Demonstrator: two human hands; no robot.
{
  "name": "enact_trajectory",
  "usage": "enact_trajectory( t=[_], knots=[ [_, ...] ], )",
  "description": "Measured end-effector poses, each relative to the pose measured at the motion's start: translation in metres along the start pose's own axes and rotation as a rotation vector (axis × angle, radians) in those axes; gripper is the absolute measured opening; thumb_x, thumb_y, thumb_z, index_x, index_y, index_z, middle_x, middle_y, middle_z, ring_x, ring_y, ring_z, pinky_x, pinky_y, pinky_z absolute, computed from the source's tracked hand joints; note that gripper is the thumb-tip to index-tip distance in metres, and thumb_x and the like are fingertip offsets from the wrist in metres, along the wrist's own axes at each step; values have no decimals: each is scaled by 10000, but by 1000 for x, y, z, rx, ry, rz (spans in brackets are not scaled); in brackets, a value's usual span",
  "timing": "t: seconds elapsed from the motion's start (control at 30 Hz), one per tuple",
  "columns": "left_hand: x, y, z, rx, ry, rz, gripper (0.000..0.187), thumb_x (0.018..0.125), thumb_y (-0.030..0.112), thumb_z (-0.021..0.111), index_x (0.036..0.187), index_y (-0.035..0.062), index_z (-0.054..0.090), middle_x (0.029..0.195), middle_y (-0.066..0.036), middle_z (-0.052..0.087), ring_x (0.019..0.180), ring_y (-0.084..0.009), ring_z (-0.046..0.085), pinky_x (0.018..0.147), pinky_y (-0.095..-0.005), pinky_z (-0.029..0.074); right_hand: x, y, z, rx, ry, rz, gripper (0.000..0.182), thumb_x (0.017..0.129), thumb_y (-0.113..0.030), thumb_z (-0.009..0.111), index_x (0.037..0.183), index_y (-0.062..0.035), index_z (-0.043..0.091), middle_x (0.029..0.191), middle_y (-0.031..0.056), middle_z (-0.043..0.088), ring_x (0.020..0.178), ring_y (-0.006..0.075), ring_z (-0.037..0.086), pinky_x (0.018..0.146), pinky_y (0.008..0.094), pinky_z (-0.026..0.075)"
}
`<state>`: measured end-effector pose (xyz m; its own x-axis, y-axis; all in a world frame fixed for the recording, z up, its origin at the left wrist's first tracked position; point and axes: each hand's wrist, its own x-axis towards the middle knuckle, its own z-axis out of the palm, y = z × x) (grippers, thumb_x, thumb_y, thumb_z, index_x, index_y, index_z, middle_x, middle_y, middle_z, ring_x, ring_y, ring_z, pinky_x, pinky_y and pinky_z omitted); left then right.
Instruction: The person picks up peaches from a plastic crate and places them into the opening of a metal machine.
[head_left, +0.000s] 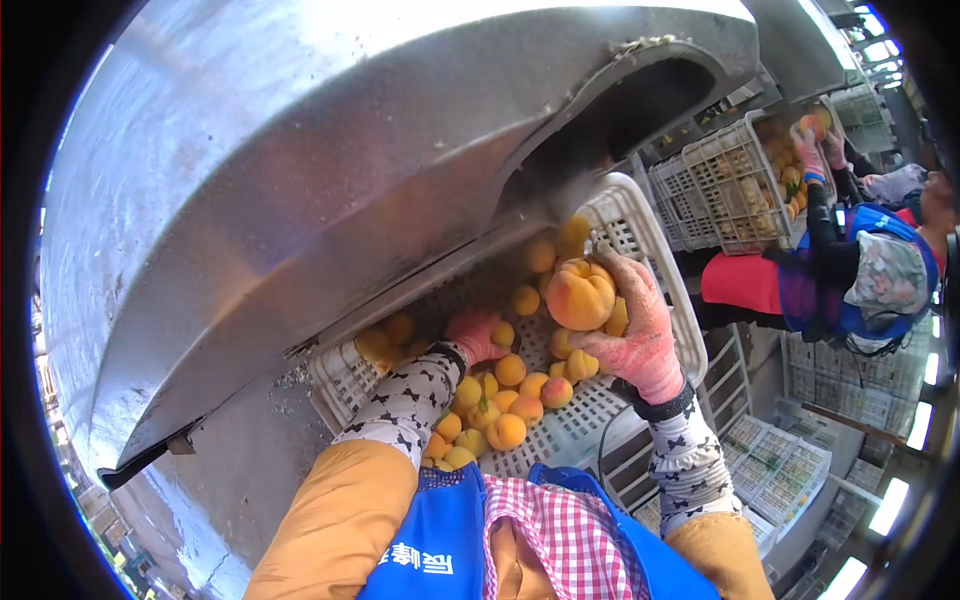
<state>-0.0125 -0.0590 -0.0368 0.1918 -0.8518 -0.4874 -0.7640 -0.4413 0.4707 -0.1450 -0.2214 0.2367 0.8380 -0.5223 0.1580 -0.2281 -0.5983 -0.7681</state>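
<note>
A large orange-yellow peach (581, 295) with a red blush sits in my right hand (645, 335), which wears a dirty pink glove and wraps its fingers and thumb around the fruit. My left hand (474, 336), gloved in pink too, reaches down into a white plastic crate (655, 230). A small peach (502, 333) lies right at its fingers, which are mostly hidden. Below both hands, several loose peaches (510, 370) are spread over the crate's slotted floor. More peaches (385, 340) rest in the crate's left corner, beyond my left forearm.
A big curved metal machine housing (300, 190) with a dark opening overhangs the crate's far side. On the right, a co-worker in a blue vest (880, 270) holds a peach over another crate (735, 185) of fruit. Stacked crates (770, 470) stand lower right.
</note>
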Motion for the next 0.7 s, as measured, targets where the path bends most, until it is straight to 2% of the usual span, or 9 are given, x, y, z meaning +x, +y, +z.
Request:
enact_trajectory(
  t=[0.1, 0.27, 0.37, 0.47, 0.5, 0.6, 0.63, 0.67, 0.7],
  knots=[
    [-1, -6, -15, -411, 66, -123, 645, 695, 496, 806, 1187, 121, 622, 1206, -152, 637, 1148, -363, 592, 975, -431, 480, 33, -17, -1, -196, 255, -186, 873, 606, -98, 842, 1407, -39, 498, 1301, 194, 567, 1151, 383, 586, 985, 429, 491],
    [14, 23, -55, -326, 92, 97, 701, 699, 538, 786, 1232, 119, 611, 1372, -211, 529, 1199, -385, 564, 1006, -453, 473, 81, -27, 11, -370, 215, -258, 844, 673, -114, 802, 1438, -44, 452, 1326, 226, 548, 1123, 430, 566, 944, 471, 493],
    [51, 27, -16, -346, 1, 287, 800, 712, 521, 803, 1387, 173, 552, 1542, -242, 322, 1312, -396, 488, 1076, -456, 428, 82, -31, 20, -245, 221, -187, 800, 704, -141, 800, 1424, -47, 464, 1322, 240, 542, 1155, 442, 548, 956, 492, 483],
    [63, 27, 10, -361, -80, 340, 831, 700, 520, 816, 1417, 211, 531, 1566, -256, 289, 1351, -409, 450, 1108, -443, 400, 85, -36, 28, -231, 264, -117, 757, 729, -169, 802, 1402, -41, 479, 1307, 262, 539, 1151, 450, 548, 951, 501, 485],
    [58, 41, -9, -373, -254, 262, 855, 697, 526, 819, 1440, 236, 511, 1576, -273, 255, 1362, -416, 433, 1125, -437, 380, 88, -35, 30, -285, 309, -114, 757, 729, -179, 806, 1399, -41, 481, 1288, 266, 543, 1136, 447, 558, 936, 496, 493],
    [46, 52, -29, -347, -327, 259, 884, 697, 534, 819, 1467, 254, 486, 1576, -273, 248, 1354, -421, 438, 1129, -428, 376, 118, -24, 50, -385, 370, -127, 793, 719, -196, 822, 1411, -44, 466, 1221, 262, 563, 1038, 455, 589, 873, 497, 521],
    [73, 39, 18, -237, -233, 398, 884, 704, 529, 817, 1475, 257, 481, 1576, -274, 246, 1350, -412, 443, 1118, -416, 393, 135, -11, 54, -555, 372, -168, 791, 727, -173, 821, 1418, -41, 461, 1193, 233, 578, 980, 399, 617, 831, 461, 537],
    [66, 52, -14, -262, -413, 264, 854, 706, 530, 819, 1447, 234, 515, 1573, -279, 251, 1338, -406, 461, 1102, -408, 408, 136, -3, 58, -724, 368, -219, 790, 734, -150, 821, 1425, -38, 456, 1165, 203, 593, 921, 344, 645, 789, 425, 554],
    [83, 39, 27, -407, -282, 322, 817, 699, 498, 839, 1395, 178, 557, 1484, -256, 421, 1280, -379, 524, 1057, -384, 440, 121, -19, 40, -96, 323, -41, 733, 764, -122, 801, 1413, -29, 474, 1132, 162, 611, 882, 262, 643, 763, 369, 553]
  ],
)
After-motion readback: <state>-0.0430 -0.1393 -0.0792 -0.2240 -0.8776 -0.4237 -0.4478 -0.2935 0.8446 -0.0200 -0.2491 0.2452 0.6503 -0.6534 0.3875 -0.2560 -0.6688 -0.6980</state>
